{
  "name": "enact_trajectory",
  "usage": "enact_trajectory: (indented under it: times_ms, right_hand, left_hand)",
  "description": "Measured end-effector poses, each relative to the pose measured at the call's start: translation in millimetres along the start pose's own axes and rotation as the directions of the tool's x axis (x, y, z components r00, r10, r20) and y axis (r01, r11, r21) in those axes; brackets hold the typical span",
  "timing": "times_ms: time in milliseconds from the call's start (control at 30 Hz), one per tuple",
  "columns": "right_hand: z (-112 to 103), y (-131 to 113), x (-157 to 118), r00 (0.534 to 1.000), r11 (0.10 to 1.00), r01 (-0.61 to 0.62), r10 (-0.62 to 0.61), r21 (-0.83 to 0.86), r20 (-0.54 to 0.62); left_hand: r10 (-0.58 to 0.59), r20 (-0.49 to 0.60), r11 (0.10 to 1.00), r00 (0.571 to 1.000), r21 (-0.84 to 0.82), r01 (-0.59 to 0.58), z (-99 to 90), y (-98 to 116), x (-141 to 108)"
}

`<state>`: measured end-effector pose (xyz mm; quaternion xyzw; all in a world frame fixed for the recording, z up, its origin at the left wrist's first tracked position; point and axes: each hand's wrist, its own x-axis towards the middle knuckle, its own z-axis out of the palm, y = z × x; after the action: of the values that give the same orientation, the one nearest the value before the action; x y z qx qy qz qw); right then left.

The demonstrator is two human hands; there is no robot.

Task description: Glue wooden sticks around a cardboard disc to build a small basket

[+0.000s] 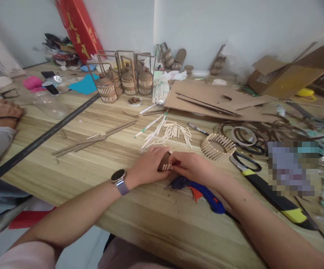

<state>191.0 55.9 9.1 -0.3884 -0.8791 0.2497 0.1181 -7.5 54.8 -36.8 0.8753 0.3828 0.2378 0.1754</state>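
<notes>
Low over the table, my left hand (152, 163) is closed around a small round brown cardboard piece (163, 161) with short pale sticks along its edge. My right hand (188, 163) pinches at that edge, by the row of sticks; what its fingertips hold is hidden. Beneath my right wrist lies a blue glue gun (206, 196) with an orange trigger. Just beyond my hands is a loose pile of short wooden sticks (174, 130). A ring of such sticks (218, 147) rests right of my right hand.
Finished little stick baskets (129, 82) with tall handles stand at the back. Flat cardboard (201, 99) lies behind the sticks. A black-and-yellow utility knife (276, 198) and scissors (247, 160) are at the right. Another person's hand (6, 111) rests at the left edge.
</notes>
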Motion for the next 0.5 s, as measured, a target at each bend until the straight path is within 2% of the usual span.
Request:
enact_trajectory:
  times_ms: [100, 167, 233, 367, 500]
  right_hand:
    - [-14, -4, -4, 0.999, 0.999, -0.034, 0.035, 0.016, -0.035]
    - [-25, -6, -9, 0.993, 0.997, -0.073, 0.072, -0.008, -0.094]
    - [-35, -7, -17, 0.988, 0.991, -0.120, 0.114, -0.053, -0.100]
    - [-47, -9, -41, 0.962, 0.953, -0.244, 0.261, -0.177, 0.081]
    - [-41, -13, -66, 0.870, 0.910, -0.371, 0.411, -0.186, 0.272]
  left_hand:
    - [-0.009, 0.007, 1.000, 1.000, -0.024, 0.009, -2.0, 1, -1]
    - [-0.033, 0.005, 0.999, 0.999, -0.023, 0.033, -2.2, 1, -2]
    - [-0.055, -0.004, 0.998, 0.998, -0.003, 0.055, -1.5, 0, -3]
    - [-0.054, -0.014, 0.998, 0.998, 0.022, 0.055, 0.3, -2, -4]
    - [-0.042, -0.018, 0.998, 0.999, 0.035, 0.043, 1.4, -2, -4]
